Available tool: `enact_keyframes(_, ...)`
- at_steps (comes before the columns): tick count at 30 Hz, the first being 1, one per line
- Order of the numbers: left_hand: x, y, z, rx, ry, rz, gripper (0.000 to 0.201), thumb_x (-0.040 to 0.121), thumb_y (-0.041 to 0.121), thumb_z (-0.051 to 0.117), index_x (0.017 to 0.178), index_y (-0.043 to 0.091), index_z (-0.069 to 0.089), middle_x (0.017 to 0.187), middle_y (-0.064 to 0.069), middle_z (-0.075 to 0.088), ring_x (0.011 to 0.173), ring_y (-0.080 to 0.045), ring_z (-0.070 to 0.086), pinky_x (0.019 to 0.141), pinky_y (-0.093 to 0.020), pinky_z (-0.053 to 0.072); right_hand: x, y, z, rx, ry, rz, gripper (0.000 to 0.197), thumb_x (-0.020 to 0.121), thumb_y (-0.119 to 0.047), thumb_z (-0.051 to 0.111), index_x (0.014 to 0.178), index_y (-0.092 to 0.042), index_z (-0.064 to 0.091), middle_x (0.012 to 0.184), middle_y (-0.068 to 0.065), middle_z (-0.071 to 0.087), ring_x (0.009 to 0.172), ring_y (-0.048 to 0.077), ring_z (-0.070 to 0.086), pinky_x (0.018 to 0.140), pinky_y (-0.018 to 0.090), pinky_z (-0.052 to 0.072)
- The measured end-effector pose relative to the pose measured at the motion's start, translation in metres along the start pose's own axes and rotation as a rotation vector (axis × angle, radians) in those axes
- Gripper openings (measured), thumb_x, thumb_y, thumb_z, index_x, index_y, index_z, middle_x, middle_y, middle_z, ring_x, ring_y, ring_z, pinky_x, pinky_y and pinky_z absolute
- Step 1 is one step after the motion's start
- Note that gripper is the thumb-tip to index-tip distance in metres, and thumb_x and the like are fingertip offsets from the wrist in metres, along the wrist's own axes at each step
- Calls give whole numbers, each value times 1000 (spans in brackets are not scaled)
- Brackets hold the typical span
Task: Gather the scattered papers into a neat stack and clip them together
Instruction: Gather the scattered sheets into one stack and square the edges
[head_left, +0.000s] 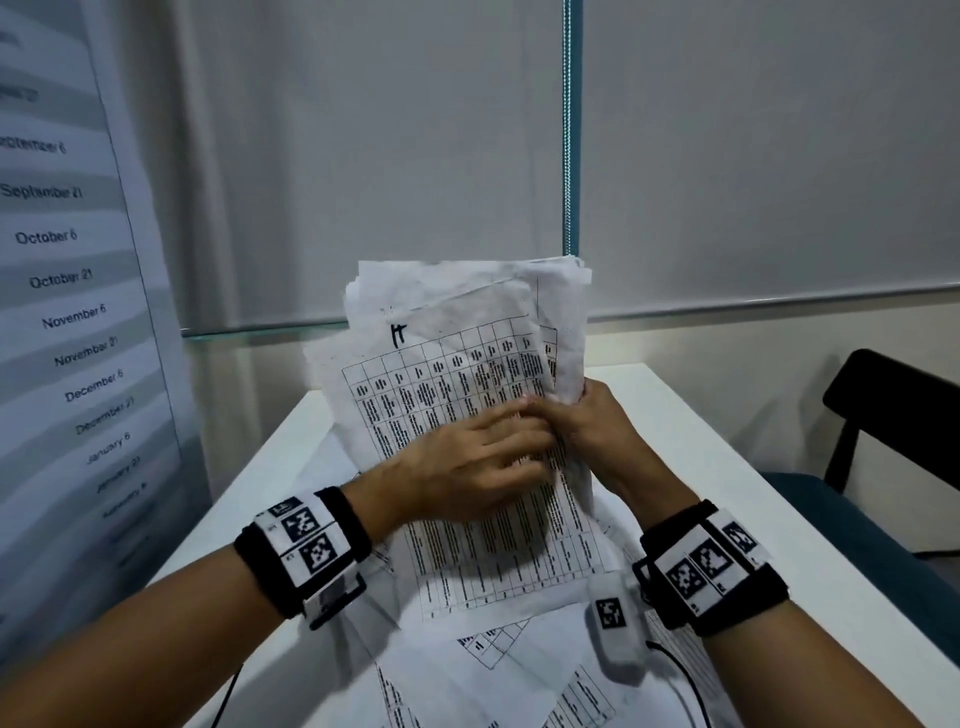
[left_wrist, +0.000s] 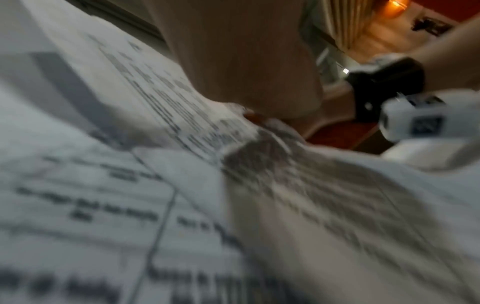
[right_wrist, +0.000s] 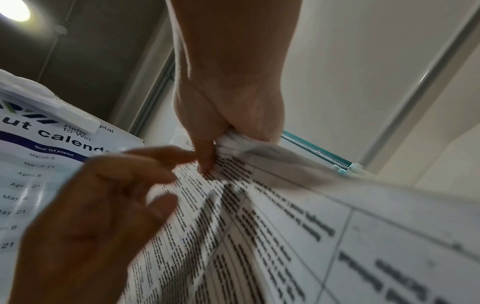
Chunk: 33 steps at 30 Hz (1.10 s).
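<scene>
A bundle of printed table sheets stands upright over the white table. My right hand grips its right edge, the paper bunched in the fist and the thumb on the front sheet. My left hand lies across the front sheet, fingers stretched toward the right thumb and touching the paper. The front sheet sits skewed against the ones behind. More sheets lie loose on the table below my wrists. The left wrist view is blurred, showing only paper and my palm. No clip is in view.
A payout calendar poster hangs close on the left. A glass partition edge rises behind the table. A dark chair stands to the right. A thin black cable runs over the near sheets.
</scene>
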<state>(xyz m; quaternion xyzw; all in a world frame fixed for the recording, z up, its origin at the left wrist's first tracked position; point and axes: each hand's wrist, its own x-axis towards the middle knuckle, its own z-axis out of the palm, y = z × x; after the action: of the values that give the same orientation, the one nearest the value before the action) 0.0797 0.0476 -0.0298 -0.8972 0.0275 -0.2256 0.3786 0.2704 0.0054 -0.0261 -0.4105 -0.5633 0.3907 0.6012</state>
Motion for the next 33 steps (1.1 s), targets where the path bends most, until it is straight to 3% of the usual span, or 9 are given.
enact_keyframes(4,10,-37,-51,121,357,-542,22,96,28,70,111,15,60,122,-15,68,114,-28,57,96,-47,47,3,5,-4,12,28,52,21,87,-19,76,105,-8,75,101,20,75,94,42,70,85,49,58)
enact_keyframes(6,8,-69,-80,167,375,-903,38,94,42,70,122,18,62,129,-11,60,119,-28,52,98,-40,38,4,6,-5,9,25,77,24,87,-20,77,105,-6,74,105,22,74,100,46,68,91,54,57)
enact_keyframes(8,6,-99,-101,83,279,-1089,44,87,47,73,122,23,63,123,-6,60,116,-28,54,96,-35,37,4,4,-5,0,27,92,23,87,-19,76,104,-4,73,104,22,74,99,44,69,90,53,58)
enact_keyframes(11,9,-123,-119,-190,113,-1074,19,86,37,78,98,26,68,97,4,63,91,-19,59,82,-34,46,2,1,-4,-1,25,92,20,87,-17,76,104,-5,74,101,18,76,93,37,72,85,45,59)
enact_keyframes(16,17,-132,-125,-302,-43,-1018,13,87,28,79,88,24,67,79,11,58,75,-13,54,67,-26,41,2,0,-5,4,7,104,19,88,-16,75,104,-6,74,97,14,77,86,29,74,82,42,62)
enact_keyframes(19,19,-140,-128,-324,56,-1079,12,88,27,79,86,23,68,80,9,64,69,-4,54,62,-12,40,2,0,-6,0,4,120,25,87,-17,76,105,-1,72,99,22,75,94,41,72,87,49,60)
enact_keyframes(23,9,-157,-130,-282,269,-1249,11,92,26,74,87,22,65,77,10,59,70,-9,54,63,-17,45,1,0,-8,7,6,123,32,86,-20,77,108,2,70,110,36,66,104,53,64,92,60,55)
enact_keyframes(28,-37,-168,-134,-386,631,-1573,15,99,19,67,86,19,59,85,-1,62,65,-10,63,47,-19,57,2,2,-14,1,26,126,32,86,-20,77,106,4,70,108,38,64,89,41,68,91,61,55)
enact_keyframes(33,-92,-165,-119,-339,440,-1828,11,93,28,73,89,20,66,105,-16,73,84,-21,64,70,-38,60,3,4,-16,16,66,140,33,83,-23,80,105,1,72,103,41,64,85,37,63,91,69,48)
